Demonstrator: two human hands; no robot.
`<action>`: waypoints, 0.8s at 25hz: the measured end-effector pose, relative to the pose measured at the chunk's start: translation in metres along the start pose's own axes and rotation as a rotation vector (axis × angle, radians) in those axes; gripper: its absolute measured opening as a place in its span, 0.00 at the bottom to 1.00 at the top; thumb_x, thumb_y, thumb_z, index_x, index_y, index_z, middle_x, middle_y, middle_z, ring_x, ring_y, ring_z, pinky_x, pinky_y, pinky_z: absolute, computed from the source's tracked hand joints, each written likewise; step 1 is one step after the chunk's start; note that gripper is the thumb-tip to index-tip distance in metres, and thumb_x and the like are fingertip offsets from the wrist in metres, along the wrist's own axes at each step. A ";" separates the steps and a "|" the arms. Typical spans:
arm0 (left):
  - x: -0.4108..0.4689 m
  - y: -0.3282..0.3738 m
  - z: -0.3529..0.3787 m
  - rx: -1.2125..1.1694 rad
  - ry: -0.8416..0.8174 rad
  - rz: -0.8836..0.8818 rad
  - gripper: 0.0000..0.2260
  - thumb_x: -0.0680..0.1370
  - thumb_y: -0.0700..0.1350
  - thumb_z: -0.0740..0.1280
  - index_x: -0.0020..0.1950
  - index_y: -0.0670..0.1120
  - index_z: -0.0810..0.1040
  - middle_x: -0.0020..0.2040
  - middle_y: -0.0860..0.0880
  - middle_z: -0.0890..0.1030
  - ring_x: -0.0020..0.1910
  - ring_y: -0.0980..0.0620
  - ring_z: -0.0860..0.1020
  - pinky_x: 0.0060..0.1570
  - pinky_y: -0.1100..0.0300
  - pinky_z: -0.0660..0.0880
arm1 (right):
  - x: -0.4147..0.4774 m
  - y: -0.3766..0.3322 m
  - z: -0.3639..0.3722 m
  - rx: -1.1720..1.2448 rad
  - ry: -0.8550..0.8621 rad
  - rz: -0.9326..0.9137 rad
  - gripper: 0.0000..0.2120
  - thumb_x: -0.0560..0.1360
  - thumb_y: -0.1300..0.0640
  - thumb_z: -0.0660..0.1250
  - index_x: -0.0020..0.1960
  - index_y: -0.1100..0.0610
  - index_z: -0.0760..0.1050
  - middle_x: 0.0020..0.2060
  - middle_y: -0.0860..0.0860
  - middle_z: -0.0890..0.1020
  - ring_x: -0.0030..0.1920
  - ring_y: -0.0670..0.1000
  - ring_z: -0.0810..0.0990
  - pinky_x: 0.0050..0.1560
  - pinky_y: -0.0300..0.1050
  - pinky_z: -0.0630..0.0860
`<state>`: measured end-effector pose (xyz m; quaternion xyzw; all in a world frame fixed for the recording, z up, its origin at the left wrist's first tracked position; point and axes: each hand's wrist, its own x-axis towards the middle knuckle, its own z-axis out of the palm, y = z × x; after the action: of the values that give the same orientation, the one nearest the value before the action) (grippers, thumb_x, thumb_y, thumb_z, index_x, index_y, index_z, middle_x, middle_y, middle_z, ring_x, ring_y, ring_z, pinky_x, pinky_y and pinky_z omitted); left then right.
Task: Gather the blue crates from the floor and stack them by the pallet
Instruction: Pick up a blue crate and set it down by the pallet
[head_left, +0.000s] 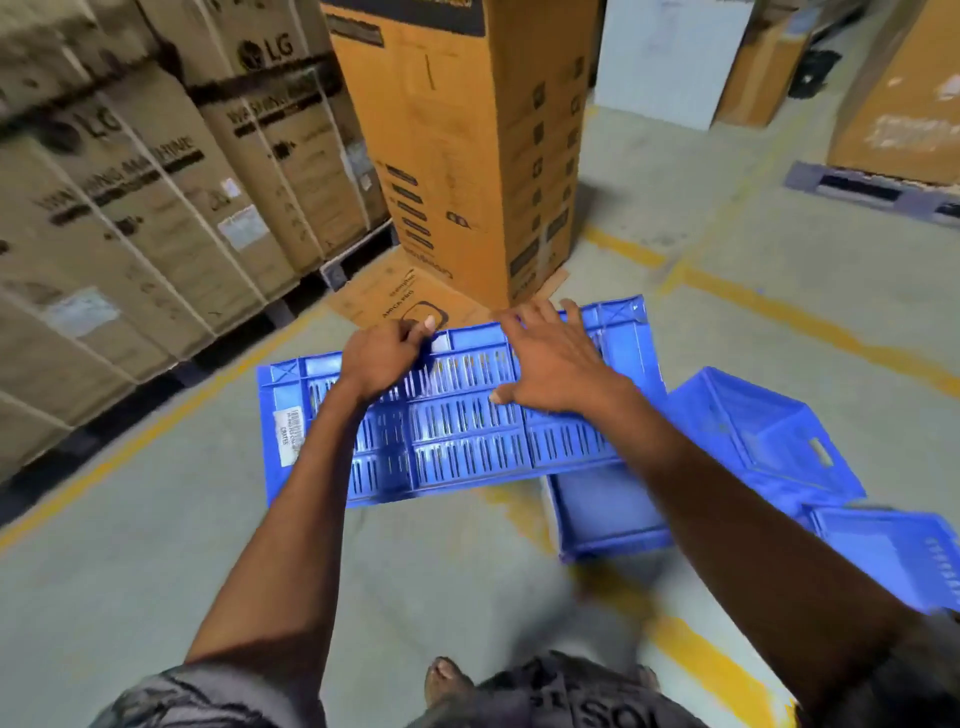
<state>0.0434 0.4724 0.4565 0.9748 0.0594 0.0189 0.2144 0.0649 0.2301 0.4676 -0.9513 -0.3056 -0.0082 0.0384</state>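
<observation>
A blue slotted crate (462, 441) is held up in front of me, its long side facing me, with a white label at its left end. My left hand (382, 356) is closed on its upper rim. My right hand (550, 358) lies over the rim to the right with fingers spread across the crate. Behind and below it lie other blue crates on the floor: one flat on the floor (608, 514), one tipped on its side (763, 426), and one at the right edge (893, 551).
Strapped LG cartons (130, 208) stand on a dark pallet (343, 265) at the left. A tall orange carton (467, 145) stands ahead on flattened cardboard. Another pallet (872, 192) with a carton is at the far right. Yellow lines (810, 322) cross the concrete floor.
</observation>
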 end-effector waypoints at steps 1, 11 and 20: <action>-0.001 -0.033 -0.019 -0.004 0.038 -0.038 0.28 0.82 0.67 0.51 0.46 0.48 0.79 0.41 0.46 0.83 0.42 0.43 0.80 0.44 0.52 0.73 | 0.023 -0.040 0.001 -0.028 0.028 -0.052 0.49 0.64 0.34 0.73 0.77 0.51 0.58 0.71 0.53 0.67 0.72 0.57 0.63 0.73 0.67 0.53; -0.024 -0.235 -0.117 0.270 0.190 -0.054 0.26 0.68 0.60 0.78 0.61 0.51 0.78 0.50 0.50 0.83 0.54 0.44 0.76 0.49 0.50 0.67 | 0.185 -0.232 0.040 -0.034 0.234 -0.175 0.41 0.57 0.51 0.81 0.67 0.48 0.70 0.56 0.49 0.75 0.61 0.54 0.73 0.71 0.60 0.59; 0.033 -0.364 -0.104 0.550 0.434 -0.188 0.15 0.67 0.44 0.77 0.51 0.52 0.78 0.43 0.54 0.81 0.46 0.47 0.73 0.43 0.51 0.63 | 0.371 -0.302 0.091 0.015 0.042 -0.475 0.17 0.71 0.48 0.75 0.53 0.54 0.74 0.48 0.53 0.83 0.51 0.59 0.81 0.44 0.51 0.74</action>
<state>0.0305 0.8477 0.3985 0.9596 0.1956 0.1887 -0.0726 0.1898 0.6979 0.4116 -0.8521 -0.5200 -0.0345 0.0489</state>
